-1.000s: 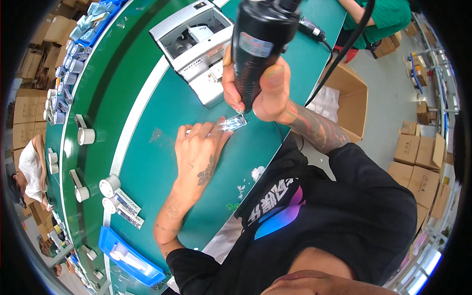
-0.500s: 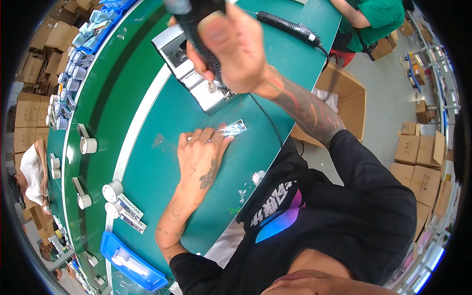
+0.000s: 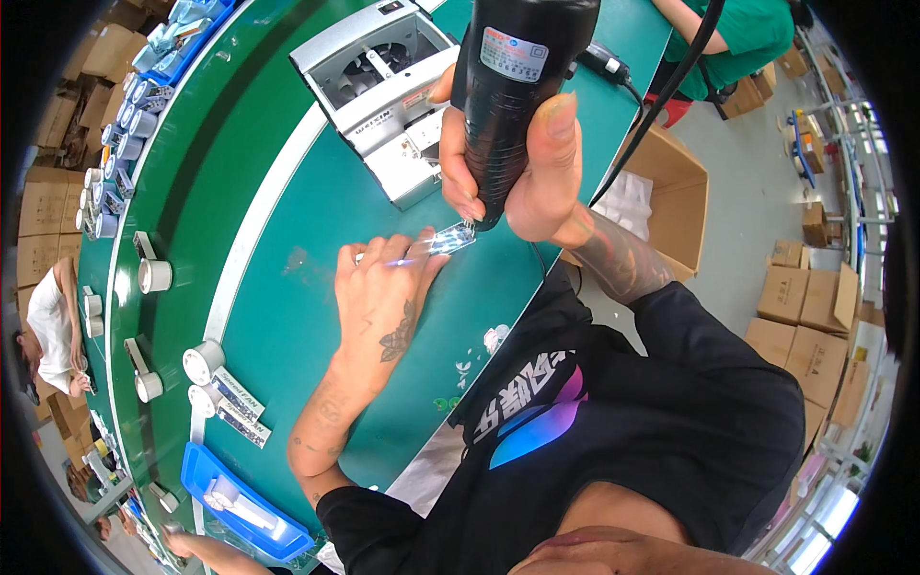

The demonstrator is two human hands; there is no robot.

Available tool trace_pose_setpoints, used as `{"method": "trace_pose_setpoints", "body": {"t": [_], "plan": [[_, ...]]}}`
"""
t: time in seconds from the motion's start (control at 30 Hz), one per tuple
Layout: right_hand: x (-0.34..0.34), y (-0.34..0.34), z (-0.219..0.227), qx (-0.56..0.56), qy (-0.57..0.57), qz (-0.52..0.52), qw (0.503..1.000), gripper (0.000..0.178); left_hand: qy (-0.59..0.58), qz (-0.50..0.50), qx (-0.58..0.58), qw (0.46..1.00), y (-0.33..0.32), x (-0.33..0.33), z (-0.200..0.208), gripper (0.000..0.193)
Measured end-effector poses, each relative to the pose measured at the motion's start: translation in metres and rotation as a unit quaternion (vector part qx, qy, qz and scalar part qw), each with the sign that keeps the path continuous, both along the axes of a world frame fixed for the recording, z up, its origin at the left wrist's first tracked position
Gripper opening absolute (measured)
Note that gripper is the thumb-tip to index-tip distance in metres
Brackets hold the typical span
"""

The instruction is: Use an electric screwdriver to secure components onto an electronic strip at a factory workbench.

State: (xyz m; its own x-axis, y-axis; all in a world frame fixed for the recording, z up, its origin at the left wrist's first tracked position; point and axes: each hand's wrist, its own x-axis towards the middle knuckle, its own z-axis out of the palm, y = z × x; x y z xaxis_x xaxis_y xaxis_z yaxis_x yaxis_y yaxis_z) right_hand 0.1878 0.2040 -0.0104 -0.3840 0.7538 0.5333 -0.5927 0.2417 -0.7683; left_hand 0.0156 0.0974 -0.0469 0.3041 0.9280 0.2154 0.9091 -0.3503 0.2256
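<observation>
My right hand (image 3: 522,182) is wrapped round a black electric screwdriver (image 3: 494,125), held upright with its tip pointing down. That tip meets the far end of a small, shiny, clear-and-white flat piece (image 3: 452,237) on the green table. Fingers and thumb of my left hand (image 3: 383,278) pinch the near end of the piece and press it down. Glare hides its details. Just beyond my hands stands a metal screw feeder (image 3: 383,115) with an opening in its top. My right hand partly covers the feeder's front corner.
A second electric screwdriver (image 3: 604,62) lies behind my right hand. White round-headed parts (image 3: 155,275) ride the green belt (image 3: 182,230); others stand near a blue tray (image 3: 201,470). An open carton (image 3: 685,201) is at the right. Co-workers include one in green (image 3: 747,38); another person's forearm (image 3: 216,553) enters lower left.
My right hand has brought the screwdriver from over the screw feeder toward me and right, down onto the piece. My left hand keeps its pinch. A forearm has appeared at the lower left.
</observation>
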Motion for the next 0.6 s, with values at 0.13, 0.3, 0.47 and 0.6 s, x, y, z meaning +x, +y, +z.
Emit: {"method": "trace_pose_setpoints", "body": {"t": [0.13, 0.3, 0.47, 0.6], "plan": [[0.001, -0.004, -0.002, -0.010, -0.075, -0.031, 0.997, 0.093, -0.003, -0.002, 0.002, 1.000, -0.001, 0.002, 0.001, 0.031], [0.000, -0.020, -0.015, -0.048, -0.027, -0.033, 0.998, 0.096, 0.003, -0.003, -0.005, 1.000, -0.002, 0.002, 0.003, 0.031], [0.007, -0.024, -0.021, -0.037, -0.026, 0.017, 0.999, 0.092, 0.017, 0.002, -0.025, 1.000, 0.000, 0.001, 0.006, 0.031], [0.011, -0.024, -0.021, -0.027, -0.002, 0.020, 0.999, 0.090, 0.016, -0.010, -0.012, 1.000, 0.002, 0.002, 0.007, 0.031]]}}
